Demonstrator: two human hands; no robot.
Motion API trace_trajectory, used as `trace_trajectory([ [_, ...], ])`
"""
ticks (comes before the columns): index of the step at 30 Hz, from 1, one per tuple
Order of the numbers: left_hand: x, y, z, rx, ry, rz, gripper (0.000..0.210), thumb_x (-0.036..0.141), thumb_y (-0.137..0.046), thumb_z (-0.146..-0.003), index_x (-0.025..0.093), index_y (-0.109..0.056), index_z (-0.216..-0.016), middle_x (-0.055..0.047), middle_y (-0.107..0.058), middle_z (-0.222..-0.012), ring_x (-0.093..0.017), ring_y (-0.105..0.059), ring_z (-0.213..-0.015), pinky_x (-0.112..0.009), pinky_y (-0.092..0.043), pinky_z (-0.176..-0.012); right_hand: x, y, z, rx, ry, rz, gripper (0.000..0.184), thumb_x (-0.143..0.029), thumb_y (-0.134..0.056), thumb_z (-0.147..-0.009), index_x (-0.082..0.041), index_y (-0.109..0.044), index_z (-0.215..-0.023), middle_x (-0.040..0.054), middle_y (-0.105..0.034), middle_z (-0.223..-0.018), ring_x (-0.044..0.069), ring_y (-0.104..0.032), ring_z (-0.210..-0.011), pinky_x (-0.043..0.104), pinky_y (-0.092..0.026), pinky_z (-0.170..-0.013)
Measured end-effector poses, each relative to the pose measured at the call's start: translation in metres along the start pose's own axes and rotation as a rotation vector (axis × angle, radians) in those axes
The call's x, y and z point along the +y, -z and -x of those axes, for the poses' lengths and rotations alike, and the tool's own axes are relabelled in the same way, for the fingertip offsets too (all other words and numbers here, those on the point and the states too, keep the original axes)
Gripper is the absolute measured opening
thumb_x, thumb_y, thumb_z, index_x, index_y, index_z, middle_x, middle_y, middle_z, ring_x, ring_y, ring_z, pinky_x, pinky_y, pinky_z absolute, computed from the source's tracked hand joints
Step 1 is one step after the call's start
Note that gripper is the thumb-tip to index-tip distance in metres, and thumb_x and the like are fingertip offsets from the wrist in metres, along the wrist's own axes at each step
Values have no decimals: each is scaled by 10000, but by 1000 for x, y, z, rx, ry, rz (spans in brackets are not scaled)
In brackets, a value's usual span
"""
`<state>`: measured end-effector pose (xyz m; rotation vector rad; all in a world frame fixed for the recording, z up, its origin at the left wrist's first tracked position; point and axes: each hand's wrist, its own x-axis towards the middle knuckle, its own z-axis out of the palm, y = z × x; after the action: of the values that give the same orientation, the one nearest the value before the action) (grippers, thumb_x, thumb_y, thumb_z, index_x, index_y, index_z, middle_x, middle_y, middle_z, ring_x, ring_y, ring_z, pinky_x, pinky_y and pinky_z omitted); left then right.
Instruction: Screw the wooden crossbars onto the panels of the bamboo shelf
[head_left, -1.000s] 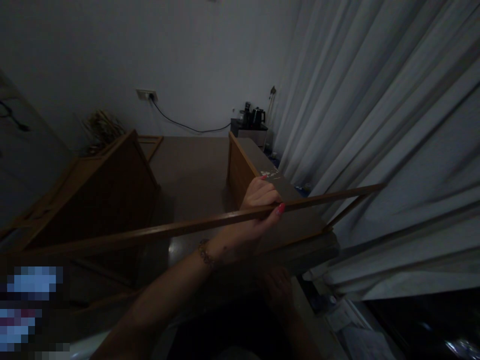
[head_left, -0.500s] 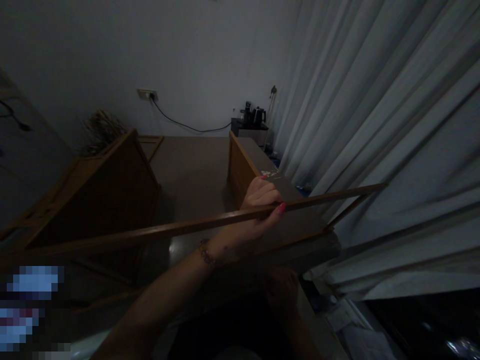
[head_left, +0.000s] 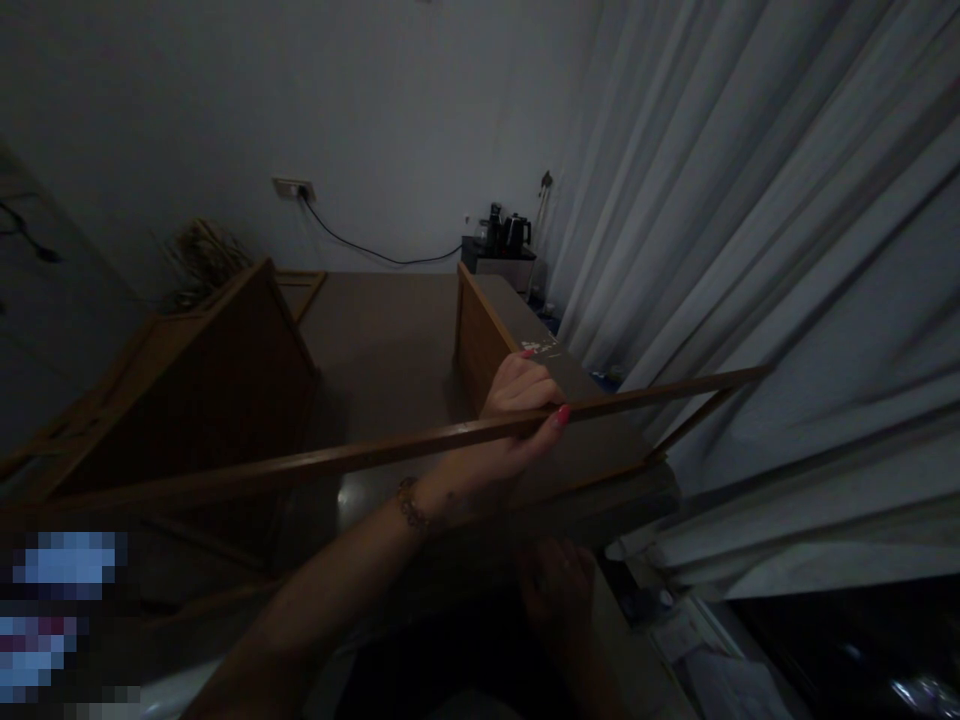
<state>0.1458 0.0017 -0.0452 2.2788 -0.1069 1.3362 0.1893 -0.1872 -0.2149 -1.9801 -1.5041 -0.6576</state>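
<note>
Head view, left hand (head_left: pixel 521 388): clasping wooden bar (head_left: pixel 390 450) from both sides
Hold: squeeze evenly, avoid twisting
Right hand (head_left: pixel 556 585): below bar, too dim to tell grip

A dim, homelike room (long curtains (head_left: pixel 675 210), black kettle (head_left: pixel 516 234)).
</note>
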Motion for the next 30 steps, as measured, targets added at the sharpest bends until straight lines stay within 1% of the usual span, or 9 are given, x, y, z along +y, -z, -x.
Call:
trace_trajectory([
  [4, 1, 1, 1, -22, 24, -20, 327, 382, -315, -991, 211, -463, -755, 1, -527, -754, -164, -518, -807, -411, -429, -983, -8, -7, 1, -40, -152, -138, 324, -299, -397, -1003, -219, -523, -715, 10, -594, -657, 181, -538, -680, 329, -317, -728],
  [8, 3, 2, -1, -23, 25, -1, 342, 406, -310, -994, 214, -460, -753, 0, -520, -749, -171, -512, -805, -420, -425, -986, -11, -12, 6, -93, -245, -237, 332, -337, -417, -994, -213, -538, -710, -2, -608, -665, 162, -570, -680, 311, -326, -739],
  [11, 4, 2, -2, -2, 7, 31, 345, 408, -322, -995, 211, -469, -753, 6, -501, -744, -162, -503, -789, -426, -410, -1019, -10, -10, 9, -174, -355, -324, 391, -433, -437, -976, -218, -576, -680, -6, -629, -653, 154, -586, -659, 302, -343, -737],
  [16, 4, 3, -2, -29, 18, 11, 335, 390, -325, -995, 213, -465, -747, 5, -501, -755, -161, -510, -806, -427, -417, -1034, -7, -2, 3, -349, -618, -514, 509, -628, -432, -908, -237, -653, -668, 15, -694, -699, 178, -623, -686, 283, -407, -692],
  [19, 4, 3, -2, -16, 17, 33, 328, 382, -345, -993, 210, -471, -743, 13, -502, -749, -156, -516, -800, -442, -401, -1056, -9, 1, -1, -403, -692, -553, 537, -675, -422, -884, -244, -673, -686, 17, -697, -699, 190, -626, -697, 278, -421, -659],
  [21, 4, 3, -2, -12, 18, 43, 321, 371, -352, -993, 208, -476, -746, 14, -509, -750, -155, -519, -806, -449, -391, -1058, -10, -1, 0, -366, -673, -516, 544, -666, -400, -900, -243, -664, -682, 17, -691, -694, 186, -622, -693, 279, -420, -671],
  [24, 5, 4, -2, -25, 24, 26, 321, 384, -335, -995, 211, -486, -770, 6, -519, -766, -161, -516, -816, -445, -389, -1046, -11, -7, 6, -243, -544, -438, 516, -612, -389, -939, -239, -644, -689, 22, -689, -710, 177, -613, -680, 298, -407, -715],
  [27, 5, 5, -2, -32, 25, 6, 347, 406, -307, -998, 212, -474, -762, 3, -520, -761, -160, -510, -809, -425, -391, -1042, -9, -12, 12, -92, -455, -351, 396, -562, -467, -936, -232, -634, -796, 31, -684, -753, 194, -599, -716, 321, -393, -727],
  [30, 6, 5, -2, -29, 28, 18, 340, 397, -325, -996, 208, -463, -749, 11, -509, -749, -153, -510, -816, -413, -382, -1050, -7, -12, 11, -28, -331, -307, 279, -471, -488, -958, -233, -628, -915, 30, -692, -814, 197, -598, -763, 334, -376, -756],
])
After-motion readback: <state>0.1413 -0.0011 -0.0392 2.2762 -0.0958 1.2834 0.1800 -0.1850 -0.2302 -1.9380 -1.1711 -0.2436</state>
